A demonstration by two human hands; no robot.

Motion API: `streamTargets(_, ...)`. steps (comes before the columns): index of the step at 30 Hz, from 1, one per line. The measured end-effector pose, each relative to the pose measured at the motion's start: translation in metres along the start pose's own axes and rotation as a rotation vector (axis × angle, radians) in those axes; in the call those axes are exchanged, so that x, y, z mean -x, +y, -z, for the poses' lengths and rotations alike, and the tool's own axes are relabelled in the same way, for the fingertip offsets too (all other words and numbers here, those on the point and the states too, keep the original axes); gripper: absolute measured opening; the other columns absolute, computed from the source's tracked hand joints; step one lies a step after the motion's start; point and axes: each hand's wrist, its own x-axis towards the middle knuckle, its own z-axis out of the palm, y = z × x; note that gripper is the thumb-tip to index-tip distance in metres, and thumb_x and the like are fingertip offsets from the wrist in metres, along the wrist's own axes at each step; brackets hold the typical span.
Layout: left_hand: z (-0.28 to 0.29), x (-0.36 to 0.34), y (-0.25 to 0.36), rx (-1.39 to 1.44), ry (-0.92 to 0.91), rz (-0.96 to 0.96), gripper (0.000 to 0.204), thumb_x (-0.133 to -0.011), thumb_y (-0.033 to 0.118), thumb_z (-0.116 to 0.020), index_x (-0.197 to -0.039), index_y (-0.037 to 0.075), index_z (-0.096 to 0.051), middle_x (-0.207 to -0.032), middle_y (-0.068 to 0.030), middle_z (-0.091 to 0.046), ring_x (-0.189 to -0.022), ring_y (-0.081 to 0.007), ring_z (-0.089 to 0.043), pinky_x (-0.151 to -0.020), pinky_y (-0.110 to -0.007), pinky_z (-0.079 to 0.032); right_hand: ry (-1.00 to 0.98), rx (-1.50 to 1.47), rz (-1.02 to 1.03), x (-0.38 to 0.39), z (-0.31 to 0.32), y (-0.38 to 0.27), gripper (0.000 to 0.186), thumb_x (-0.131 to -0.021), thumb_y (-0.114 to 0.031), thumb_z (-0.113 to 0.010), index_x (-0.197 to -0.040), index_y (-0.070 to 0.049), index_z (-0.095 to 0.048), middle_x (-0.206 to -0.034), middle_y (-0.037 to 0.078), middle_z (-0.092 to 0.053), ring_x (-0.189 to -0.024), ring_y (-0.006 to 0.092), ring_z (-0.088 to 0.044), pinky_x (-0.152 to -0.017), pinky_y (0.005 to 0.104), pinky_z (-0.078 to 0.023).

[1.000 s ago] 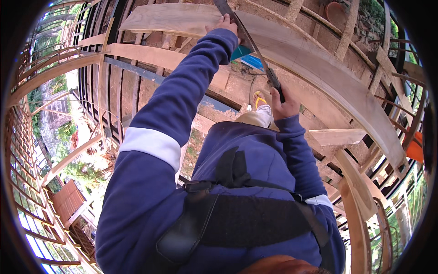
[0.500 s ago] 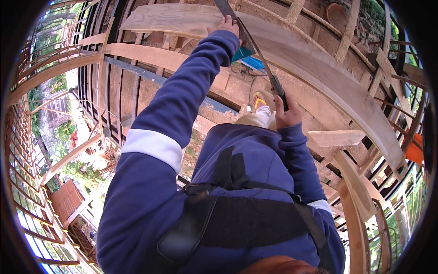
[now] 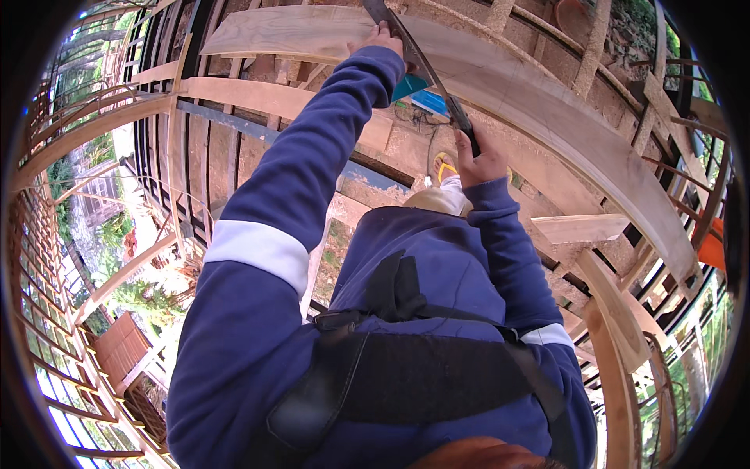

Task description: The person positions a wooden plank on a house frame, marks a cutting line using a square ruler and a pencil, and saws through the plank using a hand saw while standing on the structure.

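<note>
A long wooden board [image 3: 539, 94] curves across the far side in front of me. My right hand [image 3: 483, 160] is wrapped round the dark handle of a handsaw, whose long narrow blade [image 3: 422, 62] slants away to the left and crosses the board. Just left of the blade, my left hand [image 3: 380, 37] lies on the board's upper face with its fingers spread. The blade's teeth and the line where it meets the wood are too small to make out.
Below the board lie blue and teal things [image 3: 430, 102] beside a dark cord. My foot in a yellow-strapped sandal [image 3: 444, 166] stands on sawdust-covered planks with gaps. Offcuts [image 3: 580, 228] and leaning boards [image 3: 609, 313] are at the right, with an orange object [image 3: 711, 248] farther out.
My right hand has moved forward and slightly left, pushing the handsaw farther along its slant. My left hand stays on the board with only a slight shift.
</note>
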Motion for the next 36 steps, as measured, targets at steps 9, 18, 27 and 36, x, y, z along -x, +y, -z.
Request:
streamTargets(9, -0.002, 0.003, -0.001, 0.082, 0.054, -0.027, 0.078, -0.085, 0.051, -0.068, -0.148, 0.015, -0.039, -0.163, -0.0066, -0.016, -0.150, -0.0215, -0.017, -0.114, -0.063, -0.023, -0.013, 0.005, 0.003, 0.006, 0.009, -0.002, 0.035, -0.092, -0.025, -0.064, -0.121, -0.005, -0.063, -0.081, 0.020, -0.068, -0.072, 0.0317, -0.070, -0.064, 0.0366, -0.052)
streamTargets(18, -0.010, 0.001, -0.003, -0.018, 0.069, -0.060, 0.086, -0.086, 0.054, -0.065, -0.153, 0.016, -0.026, -0.163, -0.0078, -0.015, -0.149, -0.0225, -0.018, -0.115, -0.057, -0.025, 0.036, 0.017, 0.035, 0.073, 0.036, 0.025, 0.032, -0.091, -0.022, -0.065, -0.120, -0.009, -0.065, -0.085, 0.019, -0.068, -0.074, 0.0339, -0.066, -0.074, 0.0382, -0.049)
streamTargets(27, -0.009, 0.002, -0.005, -0.031, 0.098, -0.078, 0.086, -0.086, 0.056, -0.064, -0.152, 0.015, -0.030, -0.162, -0.0098, -0.017, -0.149, -0.0254, -0.019, -0.115, -0.053, -0.028, 0.036, -0.032, -0.026, 0.104, 0.048, 0.029, 0.035, -0.090, -0.015, -0.065, -0.122, -0.004, -0.063, -0.091, 0.021, -0.069, -0.082, 0.0312, -0.069, -0.076, 0.0366, -0.053)
streamTargets(36, -0.008, 0.003, -0.003, -0.002, 0.103, -0.061, 0.092, -0.082, 0.061, -0.066, -0.152, 0.014, -0.029, -0.162, -0.0085, -0.020, -0.149, -0.0225, -0.021, -0.112, -0.055, -0.029, 0.081, -0.069, 0.048, 0.128, 0.055, 0.039, 0.036, -0.088, -0.011, -0.067, -0.122, -0.004, -0.063, -0.089, 0.022, -0.068, -0.079, 0.0321, -0.068, -0.074, 0.0369, -0.052)
